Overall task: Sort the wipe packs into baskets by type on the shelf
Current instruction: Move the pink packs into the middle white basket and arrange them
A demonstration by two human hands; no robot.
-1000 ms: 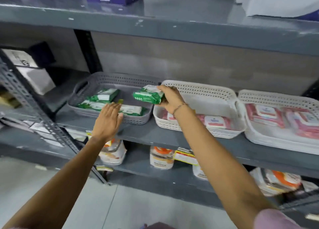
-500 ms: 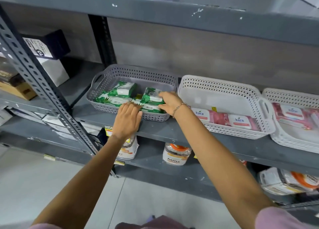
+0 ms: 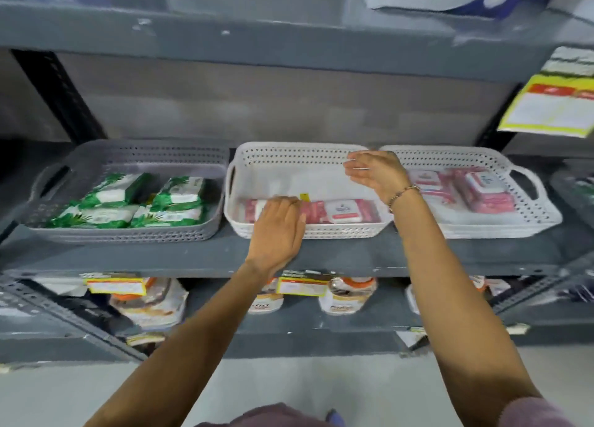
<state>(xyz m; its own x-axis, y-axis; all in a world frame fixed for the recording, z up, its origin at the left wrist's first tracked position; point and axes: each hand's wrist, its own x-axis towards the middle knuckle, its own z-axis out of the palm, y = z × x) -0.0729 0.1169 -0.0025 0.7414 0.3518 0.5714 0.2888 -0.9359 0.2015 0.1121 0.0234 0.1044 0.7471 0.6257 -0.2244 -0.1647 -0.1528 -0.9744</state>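
Three baskets stand side by side on the grey shelf. The grey basket at left holds several green wipe packs. In the middle white basket, pink wipe packs lie along the front wall. More pink packs fill the right white basket. My left hand rests over the middle basket's front rim, fingertips on a pink pack at its left end. My right hand hovers above that basket's back right corner, fingers apart and empty.
An upper shelf hangs low over the baskets. A yellow label sheet dangles at the right. A dark upright post stands at the back left. Pouches and jars sit on the shelf below.
My right hand set the green pack into the grey basket, let go and moved right, over the middle basket. My left hand shifted from the grey basket's rim to the middle basket's rim.
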